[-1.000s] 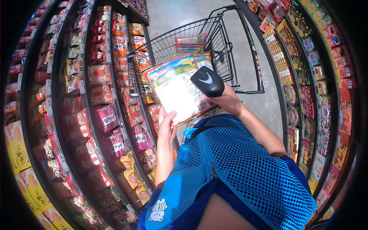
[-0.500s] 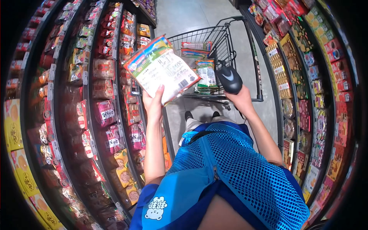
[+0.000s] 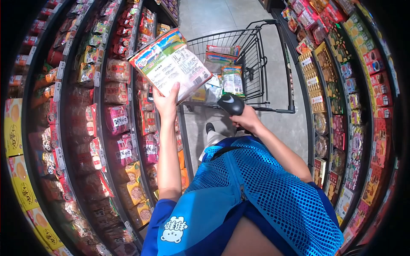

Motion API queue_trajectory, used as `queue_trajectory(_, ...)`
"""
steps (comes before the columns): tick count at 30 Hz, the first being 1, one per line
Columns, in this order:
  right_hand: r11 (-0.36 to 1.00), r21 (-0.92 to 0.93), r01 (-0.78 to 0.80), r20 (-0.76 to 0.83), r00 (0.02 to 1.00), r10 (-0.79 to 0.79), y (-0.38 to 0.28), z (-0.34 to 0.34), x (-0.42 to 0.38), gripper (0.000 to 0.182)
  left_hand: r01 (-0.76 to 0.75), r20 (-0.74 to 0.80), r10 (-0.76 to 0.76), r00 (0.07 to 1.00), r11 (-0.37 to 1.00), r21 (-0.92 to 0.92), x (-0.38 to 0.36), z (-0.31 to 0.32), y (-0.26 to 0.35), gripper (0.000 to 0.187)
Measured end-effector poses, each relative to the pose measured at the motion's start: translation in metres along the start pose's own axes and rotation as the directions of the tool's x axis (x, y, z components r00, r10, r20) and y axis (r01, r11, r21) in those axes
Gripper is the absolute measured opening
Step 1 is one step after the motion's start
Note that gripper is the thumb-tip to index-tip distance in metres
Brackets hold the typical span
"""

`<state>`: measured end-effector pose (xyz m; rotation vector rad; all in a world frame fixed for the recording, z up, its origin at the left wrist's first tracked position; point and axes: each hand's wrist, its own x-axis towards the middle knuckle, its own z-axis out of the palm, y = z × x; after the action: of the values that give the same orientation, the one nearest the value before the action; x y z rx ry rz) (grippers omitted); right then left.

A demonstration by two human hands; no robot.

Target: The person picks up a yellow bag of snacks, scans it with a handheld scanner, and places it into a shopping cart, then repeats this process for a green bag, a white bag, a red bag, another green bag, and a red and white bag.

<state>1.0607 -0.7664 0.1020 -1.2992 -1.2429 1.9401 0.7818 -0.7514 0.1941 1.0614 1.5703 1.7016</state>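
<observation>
My left hand [image 3: 167, 101] grips the lower edge of a large plastic food packet [image 3: 171, 66], thumb on its printed face. That face is white and green with a barcode at the lower right corner. A black barcode scanner [image 3: 230, 103] is in my right hand [image 3: 247, 118], its head tilted toward the packet but apart from it. Beyond both hands stands a black wire shopping cart [image 3: 261, 64]. Inside it lie a green-and-white packet [image 3: 232, 80] and a red-and-green packet [image 3: 222, 52], with other packets partly hidden beside them.
Shelves of bagged snacks [image 3: 116, 94] with price tags rise close on my left. More shelves with boxed and packaged goods [image 3: 314, 79] line the right. Grey floor [image 3: 209, 13] runs down the aisle between them, past the cart.
The scanner in my right hand has moved left and down, closer to the packet. My left hand has shifted the packet slightly left and up.
</observation>
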Motion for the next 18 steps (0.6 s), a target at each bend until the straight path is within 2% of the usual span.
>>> queue_trajectory(1, 0.997, 0.079, -0.006, 0.044, 0.999, 0.002, -0.013, 0.007, 0.0, 0.016, -0.005, -0.001, 0.005, 1.0, 1.0, -0.003, 0.0, 0.0, -0.001, 0.053)
queue_trajectory(4, 0.99, 0.114, 0.084, 0.121, 0.988, -0.098, -0.065, 0.023, -0.012, 0.018, -0.011, -0.015, 0.011, 1.0, 1.0, -0.014, 0.001, -0.001, -0.003, 0.053)
queue_trajectory(11, 0.96, 0.238, 0.147, 0.177, 0.965, -0.192, -0.109, 0.03, -0.035, 0.019, 0.011, -0.02, -0.012, 1.0, 0.999, -0.048, 0.01, -0.011, -0.012, 0.05)
queue_trajectory(14, 0.95, 0.268, 0.161, 0.129, 0.971, -0.201, -0.116, 0.029, -0.051, 0.019, 0.028, -0.018, -0.03, 0.999, 0.996, -0.084, 0.011, -0.009, -0.008, 0.049)
queue_trajectory(17, 0.975, 0.106, 0.195, 0.115, 0.972, -0.207, -0.112, 0.031, -0.056, 0.022, 0.029, -0.023, -0.031, 0.999, 0.996, -0.083, 0.014, -0.01, -0.013, 0.048)
queue_trajectory(18, 0.987, -0.012, 0.159, 0.115, 0.981, -0.156, -0.104, 0.029, -0.051, 0.029, 0.041, -0.01, -0.042, 0.999, 0.996, -0.078, 0.014, -0.009, -0.013, 0.049)
